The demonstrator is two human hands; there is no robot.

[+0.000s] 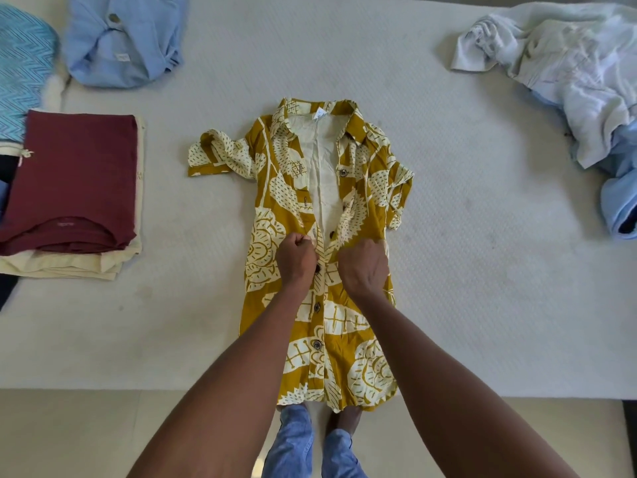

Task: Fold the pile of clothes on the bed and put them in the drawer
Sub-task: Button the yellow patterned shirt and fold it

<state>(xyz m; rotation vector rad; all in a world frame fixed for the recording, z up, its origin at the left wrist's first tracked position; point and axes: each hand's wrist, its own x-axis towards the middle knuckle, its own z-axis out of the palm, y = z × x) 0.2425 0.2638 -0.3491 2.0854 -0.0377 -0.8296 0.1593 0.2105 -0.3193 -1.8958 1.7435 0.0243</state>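
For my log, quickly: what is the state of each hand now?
Left hand: closed, pinching the yellow shirt placket.
Right hand: gripping the shirt's other front edge.

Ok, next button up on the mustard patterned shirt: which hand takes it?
Probably right hand: the unfastened buttons sit on its placket of the mustard-and-cream leaf-print shirt. Left hand pinches the buttonhole edge.

A single wide-angle view from a camera worn on the person's head looks forward and steeply down onto a bed [448,236] from its near edge. Both forearms reach up from the bottom of the picture towards the centre, close to the lens. The bed fills most of the view, with a strip of floor [103,436] below it. Straight edges bow slightly near the borders.
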